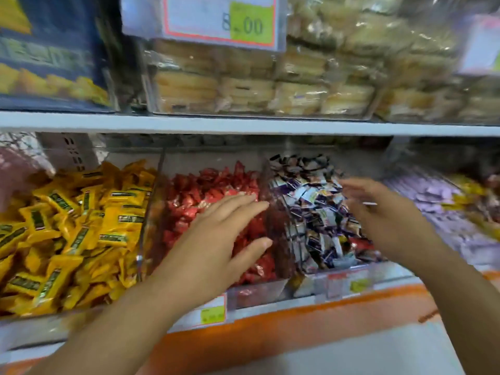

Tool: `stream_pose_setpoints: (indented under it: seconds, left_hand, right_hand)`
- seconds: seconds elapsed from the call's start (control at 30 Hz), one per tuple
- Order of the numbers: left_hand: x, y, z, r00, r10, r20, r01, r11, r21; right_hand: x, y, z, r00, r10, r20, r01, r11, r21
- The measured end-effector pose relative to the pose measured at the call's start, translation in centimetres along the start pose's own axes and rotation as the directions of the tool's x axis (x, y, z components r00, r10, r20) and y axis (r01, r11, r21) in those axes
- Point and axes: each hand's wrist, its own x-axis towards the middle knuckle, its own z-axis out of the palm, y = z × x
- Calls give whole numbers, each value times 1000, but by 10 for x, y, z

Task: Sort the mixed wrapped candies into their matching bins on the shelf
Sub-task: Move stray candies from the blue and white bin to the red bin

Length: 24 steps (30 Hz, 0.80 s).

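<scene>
Lower shelf, four lots side by side. Lot one, far left: flat yellow foil-wrapped candies with dark labels (pixel 67 226), heaped in a clear plastic bin. Lot two, centre: small red shiny-wrapped candies (pixel 200 190), in the next clear bin (pixel 257 293). My left hand (pixel 213 239) lies over this heap, fingers straight and spread, palm down, gripping nothing. Lot three: purple-and-white wrapped candies (pixel 311 207), with a few red wrappers (pixel 359 243) mixed in near the front. My right hand (pixel 378 212) hovers over this bin, blurred, fingers stretched out leftward, nothing seen in it. The hands are apart, one bin each. Lot four, far right: pale lilac wrapped candies (pixel 433 196), blurred. Shelf edge: yellow-green price label (pixel 212 312). Above the white shelf board (pixel 243 124): clear-wrapped stacks of pale round biscuits (pixel 243 85) and a red-bordered price card (pixel 221 20).
</scene>
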Motion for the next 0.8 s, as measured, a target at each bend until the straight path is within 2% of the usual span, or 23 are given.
stream_pose_setpoints:
  seconds: [0.07,0.17,0.3,0.4,0.5,0.7,0.8]
  left_hand:
    - [15,10,20,999,37,35,-37,999,-4]
    - [27,16,39,996,72,48,-73,997,20]
    - [31,11,47,997,76,32,-76,997,12]
    - [31,10,47,996,80,25,-80,997,5]
    - [31,11,48,997,78,18,-78,997,-3]
    - [29,11,47,996,88,19,-88,996,0]
    - [29,12,47,996,90,28,-90,996,-2]
  right_hand:
    - [-5,32,-8,999,52,2,-52,998,-24]
    - [-14,62,-12,988,89,127,-88,996,-9]
    - [-12,76,-5,960,70,271,-40,993,-113]
    - [-1,71,8,938,10,346,68,975,-212]
    - [10,68,19,908,70,412,38,968,-249]
    - [13,68,25,949,29,313,55,965,-257]
    - [9,66,19,973,38,229,-10,993,-120]
